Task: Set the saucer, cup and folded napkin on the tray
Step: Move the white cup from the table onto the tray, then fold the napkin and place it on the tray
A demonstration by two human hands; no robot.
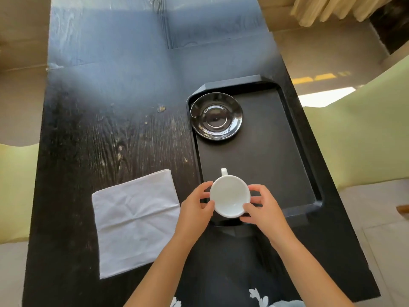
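Note:
A white cup (229, 196) with its handle pointing away from me is held over the near left corner of the black tray (294, 138). My left hand (197, 209) grips its left side and my right hand (263, 209) grips its right side. A glossy black saucer (216, 116) lies in the tray's far left corner, with nothing on it. A white napkin (136, 220), folded into a square, lies flat on the dark table (106, 129) to the left of the tray and of my left hand.
The dark wooden table is long and narrow, running away from me. Pale green chair seats (363, 138) stand to the right and left of it. Most of the tray's floor right of the saucer is bare.

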